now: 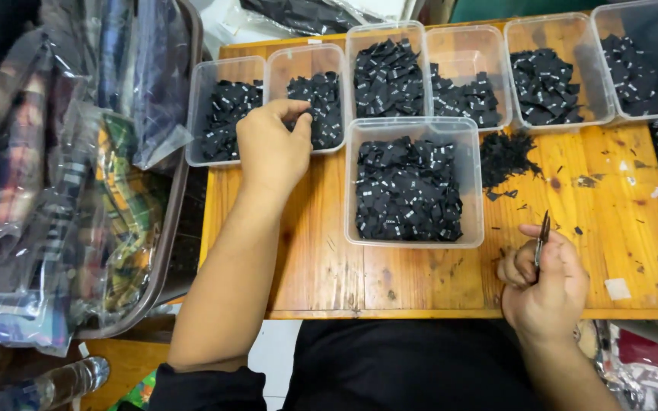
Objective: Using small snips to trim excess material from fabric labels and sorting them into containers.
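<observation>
While the left hand (pixel 272 148) pinches black labels (pixel 317 106) in a clear tub (pixel 306 55), the right hand (pixel 544 281) grips tweezers (pixel 542 237).

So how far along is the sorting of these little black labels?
Seven clear tubs already hold black labels. The left hand reaches into the second tub; the right hand holds small snips. A loose pile on the wooden table remains unsorted.

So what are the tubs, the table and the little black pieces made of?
Tubs: clear, glossy plastic by the look; contents show through the walls. Table: wood with an orange varnish, grain and knots visible. Black pieces: probably woven fabric labels, matte and folded, though too small to be sure.
</observation>
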